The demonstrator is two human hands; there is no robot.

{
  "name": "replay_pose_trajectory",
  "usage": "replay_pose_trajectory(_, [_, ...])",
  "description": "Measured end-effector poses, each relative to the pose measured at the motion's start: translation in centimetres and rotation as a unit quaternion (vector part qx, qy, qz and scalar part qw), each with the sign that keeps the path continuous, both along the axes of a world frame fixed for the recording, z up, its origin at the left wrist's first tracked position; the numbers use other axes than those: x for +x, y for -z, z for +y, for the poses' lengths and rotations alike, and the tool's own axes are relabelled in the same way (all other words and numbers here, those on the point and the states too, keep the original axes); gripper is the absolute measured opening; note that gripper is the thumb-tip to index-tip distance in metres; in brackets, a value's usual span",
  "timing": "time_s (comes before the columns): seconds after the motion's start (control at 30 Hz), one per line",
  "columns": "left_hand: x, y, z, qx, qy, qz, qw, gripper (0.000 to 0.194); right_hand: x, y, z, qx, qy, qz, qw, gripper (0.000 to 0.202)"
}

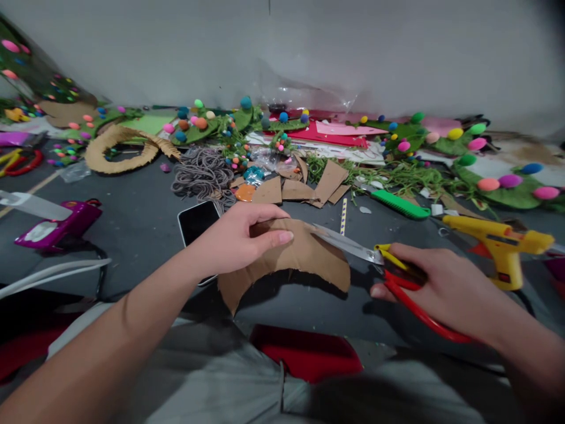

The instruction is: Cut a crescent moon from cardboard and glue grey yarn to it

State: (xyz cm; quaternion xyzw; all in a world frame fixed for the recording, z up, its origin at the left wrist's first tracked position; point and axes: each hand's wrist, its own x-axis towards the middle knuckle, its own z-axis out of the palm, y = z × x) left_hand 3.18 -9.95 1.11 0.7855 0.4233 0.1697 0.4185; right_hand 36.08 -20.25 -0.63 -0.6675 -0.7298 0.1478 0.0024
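Above the dark table [132,224], the left hand [238,238] pinches the curved cardboard [304,253] between thumb and fingers. The right hand [441,282] curls round the handles of the scissors [353,244], their blades at the cardboard's upper edge. The phone [196,222] lies beneath the left wrist, the glue gun [498,238] beyond the right hand.

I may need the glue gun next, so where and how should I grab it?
Probably best by the handle of the glue gun, from the near side, once the right hand lets go of the scissors. The handle points toward you and the nozzle end points left; keep fingers behind it and off the cord.
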Motion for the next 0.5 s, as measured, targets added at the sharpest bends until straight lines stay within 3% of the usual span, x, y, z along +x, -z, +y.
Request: replay_pose_trajectory(0.5, [0.11, 0.01, 0.1, -0.021, 0.002, -0.004, 1.0, 0.032, -0.29, 0.36, -0.02, 0.024, 0.005, 0.061, 0.998, 0.057])
